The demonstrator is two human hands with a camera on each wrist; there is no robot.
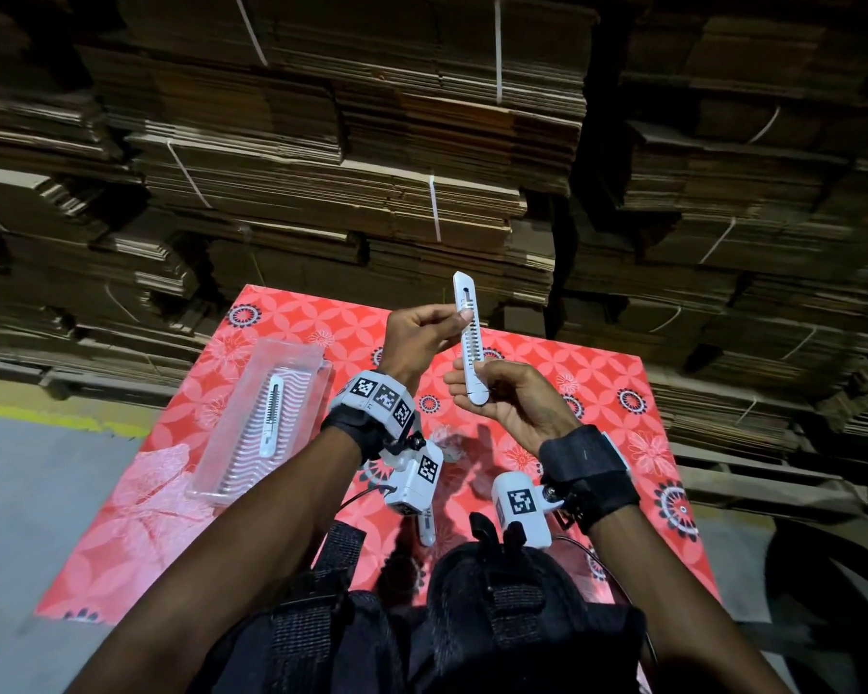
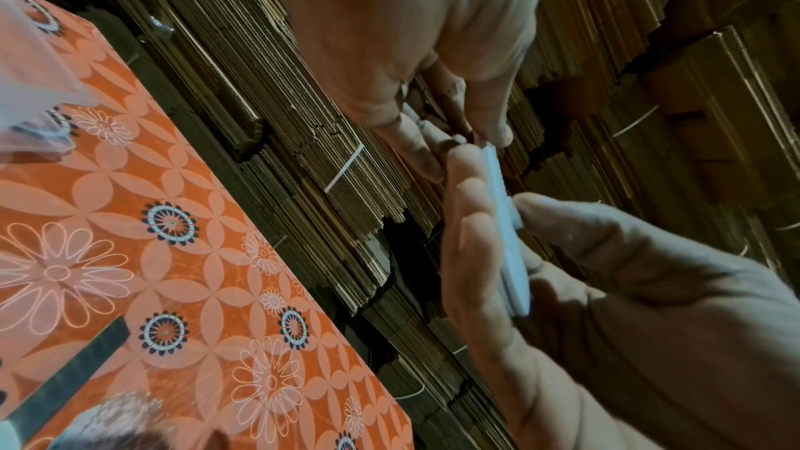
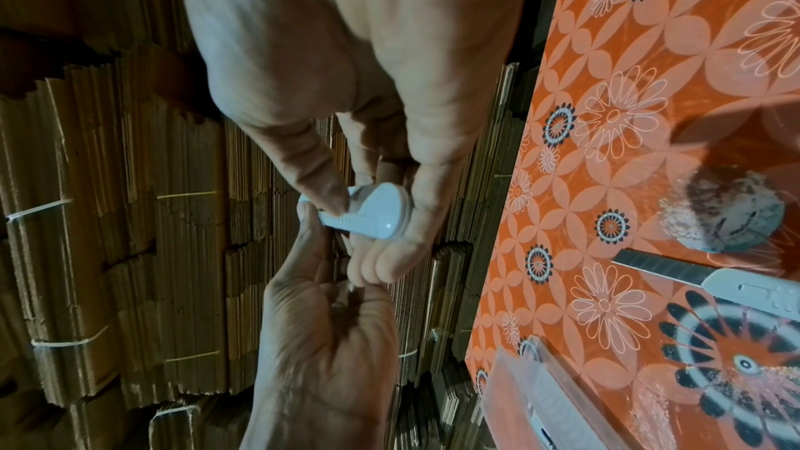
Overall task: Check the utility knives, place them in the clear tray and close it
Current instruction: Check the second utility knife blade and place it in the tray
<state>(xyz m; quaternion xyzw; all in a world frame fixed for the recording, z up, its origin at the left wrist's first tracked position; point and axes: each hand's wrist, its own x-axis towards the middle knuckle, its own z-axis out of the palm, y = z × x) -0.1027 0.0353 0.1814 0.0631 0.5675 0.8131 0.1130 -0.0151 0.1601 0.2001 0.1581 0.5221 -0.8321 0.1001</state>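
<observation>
Before stacked cardboard (image 1: 347,142), both hands, left hand (image 1: 417,338) and right hand (image 1: 502,398), pinch a light, stiff, slippery knife (image 1: 469,338); better to hold the handle.

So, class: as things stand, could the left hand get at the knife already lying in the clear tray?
Probably, but not yet: the left hand is pinching the held knife with the right hand. The clear tray is open, so the tray knife lies uncovered.
</observation>
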